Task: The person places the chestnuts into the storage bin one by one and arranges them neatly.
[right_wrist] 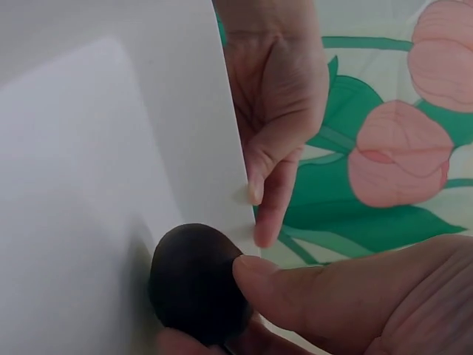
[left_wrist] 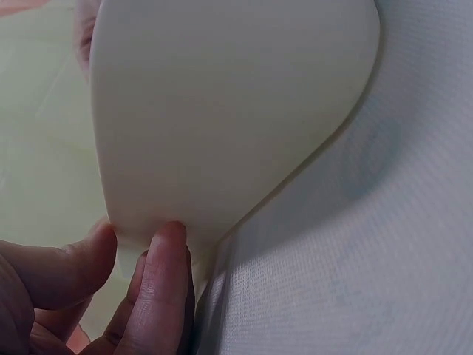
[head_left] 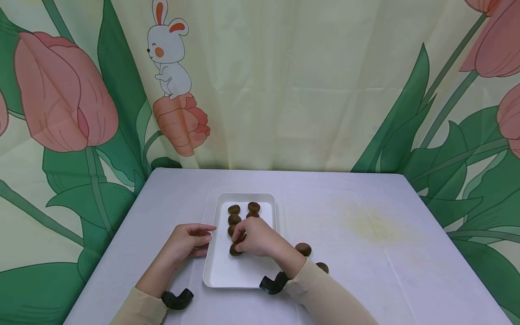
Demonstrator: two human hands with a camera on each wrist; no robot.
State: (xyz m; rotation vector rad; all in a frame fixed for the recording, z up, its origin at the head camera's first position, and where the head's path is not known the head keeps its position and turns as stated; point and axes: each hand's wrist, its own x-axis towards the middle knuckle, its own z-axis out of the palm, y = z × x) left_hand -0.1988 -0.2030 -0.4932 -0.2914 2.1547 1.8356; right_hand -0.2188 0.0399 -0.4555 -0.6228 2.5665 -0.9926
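Observation:
A white rectangular tray (head_left: 221, 275) lies on the table, with several brown chestnuts in two columns in it, such as this far-left chestnut (head_left: 234, 209). My right hand (head_left: 257, 237) reaches over the tray and pinches a chestnut (right_wrist: 196, 281) between thumb and fingers, low in the left column. That hand hides part of both columns in the head view. At the tray's left side, my left hand (head_left: 194, 239) touches the rim with its thumb and fingertips (left_wrist: 170, 240). The fingers lie against the outer wall, fairly straight.
To the right of the tray, a chestnut (head_left: 303, 249) lies on the white tablecloth (head_left: 345, 216), and another chestnut (head_left: 322, 267) is partly hidden by the right sleeve. Black wrist devices sit at both cuffs. A printed curtain (head_left: 284, 90) hangs behind the table.

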